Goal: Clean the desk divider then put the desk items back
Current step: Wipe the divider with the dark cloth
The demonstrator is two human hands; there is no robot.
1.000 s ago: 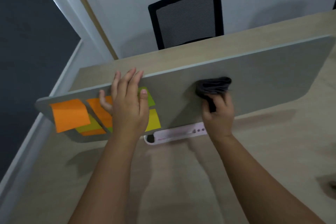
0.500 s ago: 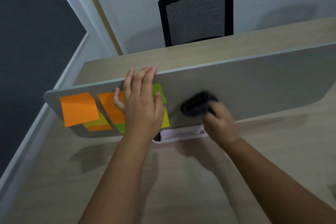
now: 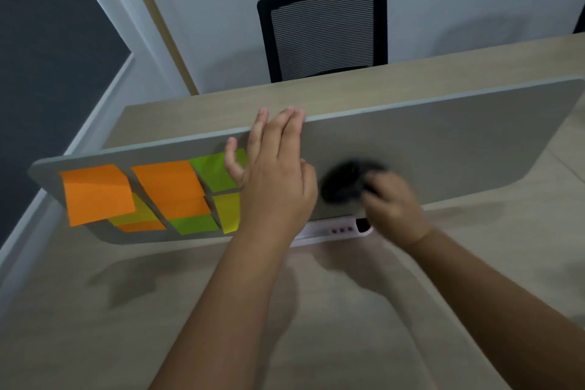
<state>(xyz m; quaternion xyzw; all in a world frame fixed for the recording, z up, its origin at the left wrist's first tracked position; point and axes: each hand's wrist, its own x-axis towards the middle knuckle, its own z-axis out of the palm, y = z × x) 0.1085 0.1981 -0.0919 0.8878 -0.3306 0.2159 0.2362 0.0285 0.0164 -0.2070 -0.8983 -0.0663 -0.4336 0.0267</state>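
A grey desk divider [image 3: 443, 149] stands across the wooden desk [image 3: 158, 310]. Orange, green and yellow sticky notes [image 3: 164, 196] cover its left part. My left hand [image 3: 275, 177] lies flat against the panel with straight fingers reaching its top edge, just right of the notes. My right hand [image 3: 392, 206] grips a dark cloth [image 3: 345, 184] and holds it against the lower middle of the divider; both are motion-blurred.
A white and pink cable tray [image 3: 332, 231] sits in the desk under the divider. A black mesh chair [image 3: 326, 28] stands behind the far desk. A grey wall and a white frame run along the left.
The cloth and my right hand moved down and left along the panel, closer to my left hand. My left hand stayed pressed on the divider.
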